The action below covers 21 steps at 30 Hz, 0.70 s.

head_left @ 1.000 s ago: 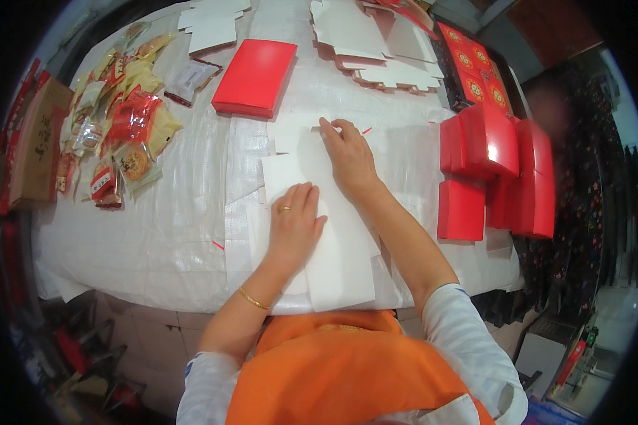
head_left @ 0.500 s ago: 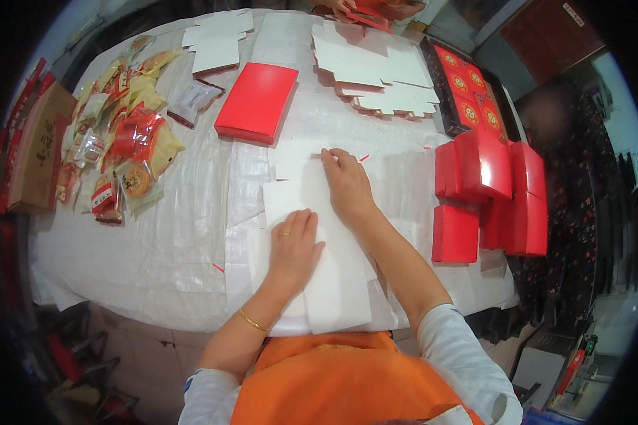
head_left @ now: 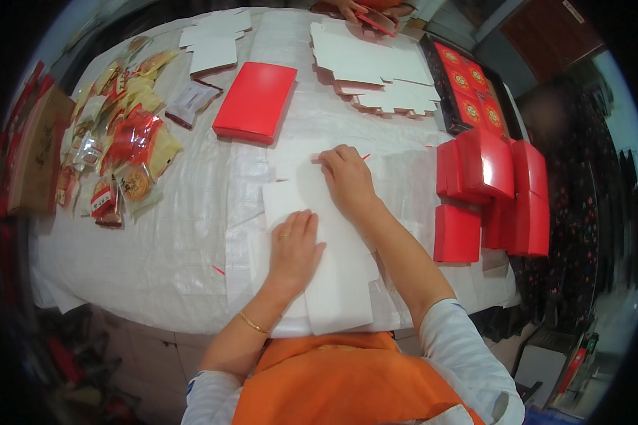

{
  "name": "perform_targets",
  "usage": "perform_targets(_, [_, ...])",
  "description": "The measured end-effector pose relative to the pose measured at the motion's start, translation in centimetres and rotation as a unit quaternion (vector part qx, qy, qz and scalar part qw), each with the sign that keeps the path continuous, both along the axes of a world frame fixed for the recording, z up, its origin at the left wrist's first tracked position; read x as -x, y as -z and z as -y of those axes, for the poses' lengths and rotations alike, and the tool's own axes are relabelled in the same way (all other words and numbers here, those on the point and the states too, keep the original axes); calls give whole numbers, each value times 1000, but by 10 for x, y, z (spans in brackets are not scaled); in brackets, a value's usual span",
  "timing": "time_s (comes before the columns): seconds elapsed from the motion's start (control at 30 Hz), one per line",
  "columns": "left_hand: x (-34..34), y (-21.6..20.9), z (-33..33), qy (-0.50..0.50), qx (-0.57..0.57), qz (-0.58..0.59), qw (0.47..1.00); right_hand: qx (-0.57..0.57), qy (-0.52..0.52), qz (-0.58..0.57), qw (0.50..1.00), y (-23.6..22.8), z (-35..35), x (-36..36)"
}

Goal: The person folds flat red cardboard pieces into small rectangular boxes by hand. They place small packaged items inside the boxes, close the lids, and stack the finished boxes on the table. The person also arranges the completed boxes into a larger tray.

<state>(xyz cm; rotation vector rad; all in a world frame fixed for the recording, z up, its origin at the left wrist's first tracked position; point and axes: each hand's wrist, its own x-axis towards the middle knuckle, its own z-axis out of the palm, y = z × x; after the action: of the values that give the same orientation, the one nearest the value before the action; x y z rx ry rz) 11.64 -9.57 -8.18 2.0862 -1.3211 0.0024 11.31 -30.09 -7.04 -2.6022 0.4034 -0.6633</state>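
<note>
A flat white cardboard box blank (head_left: 338, 297), its inner side up, lies on the table before me, reaching from my apron toward the middle. My left hand (head_left: 295, 248) rests flat on it, fingers stretched forward; a ring and a bracelet show on that side. Farther forward and to the right, my right hand (head_left: 349, 180) bends its fingers over the blank's far end, thumb and fingertips pinched at a small flap there. Part of the blank is hidden under both hands. Beyond it sits a closed red box (head_left: 256, 101).
Wrapped pastries (head_left: 131, 134) are heaped at left beside a brown carton (head_left: 39, 152). Folded red boxes (head_left: 485, 166) stack at right, near a black tray (head_left: 443, 92) of red packs. More white blanks (head_left: 368, 57) lie at the back, where another person's hands (head_left: 358, 10) hold a red piece.
My right hand has shifted slightly and its fingers have curled more at the blank's far flap. My left hand stays in place. The other person's hands and red piece have moved.
</note>
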Motion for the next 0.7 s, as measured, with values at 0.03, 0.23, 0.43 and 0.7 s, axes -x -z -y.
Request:
perform_targets(0.03, [0,-1,1,0,-4,-9,1000,-25,7,-12,1000,-5,3,-4])
perform_targets(0.23, [-3,-13,-11,33,93,-22,995,26,-54,-74,995,-26,34,-20])
perform_targets(0.43, [-4,-17,-60,56,129,70,988,-2,0,-98,995,-66,63,10])
perform_targets(0.7, [10,-27,-105,165,-6,164,972,-184,16,2,983,-85,48,53])
